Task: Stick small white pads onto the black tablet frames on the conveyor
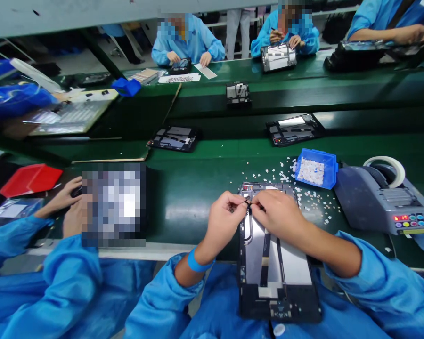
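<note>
An opened tablet [295,266] lies before me, its near end jutting past the bench edge over my lap. Silver battery panels, dark flat cables and small circuit parts show inside it. Over its far part, my left hand [224,221] pinches a thin black cable [248,202] between thumb and fingertips. Close against it, my right hand [281,214] has its fingertips closed on the same cable. The cable's ends are hidden by my fingers. A blue band [197,262] circles my left wrist.
A blue bin [316,168] of small white pieces stands beyond the tablet, with pieces scattered around it. A grey tape dispenser [371,202] is at right. Other opened tablets [176,138] lie farther back. At left, a co-worker's hands [74,207] are beside a blurred device.
</note>
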Demonstrator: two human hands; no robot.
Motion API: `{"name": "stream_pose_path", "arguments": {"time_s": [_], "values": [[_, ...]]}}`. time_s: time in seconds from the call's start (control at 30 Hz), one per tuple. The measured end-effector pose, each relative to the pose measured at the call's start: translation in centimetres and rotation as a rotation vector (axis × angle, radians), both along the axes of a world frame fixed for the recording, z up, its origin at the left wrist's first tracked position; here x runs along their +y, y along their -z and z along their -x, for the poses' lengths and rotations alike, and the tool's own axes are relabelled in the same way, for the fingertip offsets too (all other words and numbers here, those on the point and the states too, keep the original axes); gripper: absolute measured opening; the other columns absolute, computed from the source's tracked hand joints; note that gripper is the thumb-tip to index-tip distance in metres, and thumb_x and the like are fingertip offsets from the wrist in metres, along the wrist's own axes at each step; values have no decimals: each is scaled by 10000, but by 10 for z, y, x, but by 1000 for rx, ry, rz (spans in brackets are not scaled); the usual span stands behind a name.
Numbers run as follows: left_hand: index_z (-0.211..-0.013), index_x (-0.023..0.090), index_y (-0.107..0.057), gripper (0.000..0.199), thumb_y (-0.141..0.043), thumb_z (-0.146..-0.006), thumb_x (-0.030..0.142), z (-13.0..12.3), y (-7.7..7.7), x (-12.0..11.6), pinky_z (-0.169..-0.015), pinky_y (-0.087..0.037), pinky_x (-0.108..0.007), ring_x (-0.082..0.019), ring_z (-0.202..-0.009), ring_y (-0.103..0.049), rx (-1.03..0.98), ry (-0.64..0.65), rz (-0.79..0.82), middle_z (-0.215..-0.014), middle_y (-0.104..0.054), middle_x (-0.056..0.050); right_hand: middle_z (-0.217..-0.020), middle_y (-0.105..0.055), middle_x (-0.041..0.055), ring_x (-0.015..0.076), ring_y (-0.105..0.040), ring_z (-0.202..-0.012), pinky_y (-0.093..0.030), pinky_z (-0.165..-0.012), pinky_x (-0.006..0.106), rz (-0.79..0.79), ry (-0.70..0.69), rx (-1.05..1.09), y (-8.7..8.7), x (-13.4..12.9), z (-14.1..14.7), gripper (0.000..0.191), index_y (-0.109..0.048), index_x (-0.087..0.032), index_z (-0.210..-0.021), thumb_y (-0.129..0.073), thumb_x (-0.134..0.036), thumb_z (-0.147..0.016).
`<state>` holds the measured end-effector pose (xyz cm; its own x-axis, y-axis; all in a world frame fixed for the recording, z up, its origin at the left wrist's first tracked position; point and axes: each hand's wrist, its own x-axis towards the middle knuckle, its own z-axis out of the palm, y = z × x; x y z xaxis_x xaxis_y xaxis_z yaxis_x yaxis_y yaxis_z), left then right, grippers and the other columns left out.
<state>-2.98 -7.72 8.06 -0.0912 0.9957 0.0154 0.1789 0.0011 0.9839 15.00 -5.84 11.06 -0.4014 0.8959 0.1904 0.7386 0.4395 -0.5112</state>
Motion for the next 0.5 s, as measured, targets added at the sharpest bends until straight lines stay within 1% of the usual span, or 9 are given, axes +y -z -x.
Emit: {"name": "stream_pose_path", "arguments": {"time_s": [0.17, 0.33, 0.5], "values": [[-833, 200, -664, 29, -679, -841, 177, -1, 1, -5, -805, -544, -297, -178, -889, -708, 89, 15, -100, -889, -744, -30, -798, -703, 33, 192, -614, -764, -362, -703, 289, 28, 41, -8, -1, 1, 8, 114, -657, -207, -793, -604, -136, -864], [-836, 202, -663, 26, -678, -846, 183, -2, 1, -5, -807, -550, -306, -183, -883, -711, 83, 4, -94, -892, -749, -33, -779, -686, 21, 188, -601, -760, -359, -700, 283, 34, 44, 42, -1, 2, 4, 107, -644, -214, -786, -611, -134, -848], [-826, 205, -660, 37, -683, -834, 177, -1, -1, -6, -795, -546, -300, -178, -868, -707, 61, 19, -82, -880, -747, -28, -729, -645, 15, 169, -560, -718, -348, -688, 272, 2, -11, 83, 2, 4, 9, 148, -598, -210, -725, -562, -109, -825]]}}
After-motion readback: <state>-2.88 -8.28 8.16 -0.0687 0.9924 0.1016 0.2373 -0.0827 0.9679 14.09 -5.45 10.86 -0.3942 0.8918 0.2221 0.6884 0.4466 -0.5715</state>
